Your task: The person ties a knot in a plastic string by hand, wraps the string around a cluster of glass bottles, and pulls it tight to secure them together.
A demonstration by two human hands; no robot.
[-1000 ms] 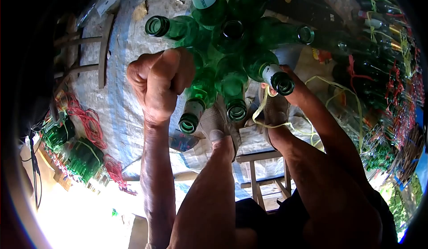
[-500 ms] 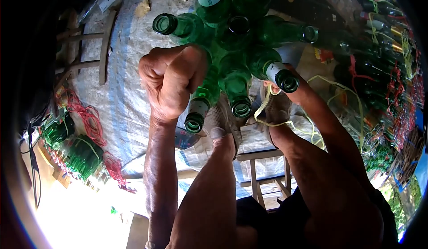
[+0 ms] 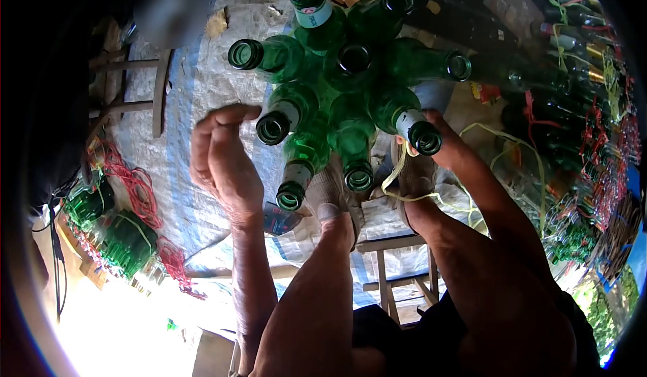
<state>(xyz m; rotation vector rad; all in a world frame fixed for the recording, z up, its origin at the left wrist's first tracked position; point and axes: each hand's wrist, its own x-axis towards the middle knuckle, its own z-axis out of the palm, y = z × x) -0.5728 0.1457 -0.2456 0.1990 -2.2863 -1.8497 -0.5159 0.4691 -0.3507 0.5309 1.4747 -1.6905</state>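
Observation:
A tight cluster of green glass bottles (image 3: 344, 80) stands upright between my feet, necks fanning toward the camera. My left hand (image 3: 222, 158) hovers just left of the cluster with its fingers loosely spread and nothing in them, its fingertips close to one bottle neck (image 3: 275, 126). My right hand (image 3: 438, 144) is low at the cluster's right side, mostly hidden behind a bottle neck (image 3: 419, 131), and pinches a yellow-green string (image 3: 397, 175) that loops down beside my foot.
A grey-white woven tarp (image 3: 195, 94) covers the ground. Bundled green bottles with red string (image 3: 114, 228) lie at the left. Many more tied bottles (image 3: 573, 107) are piled at the right. A wooden stool (image 3: 394, 269) sits under my legs, another wooden frame (image 3: 135, 87) at upper left.
My left hand was a fist gripping a bottle neck at the cluster's left; it has let go, opened and pulled slightly left. That bottle now stands uncovered. The right hand stays put.

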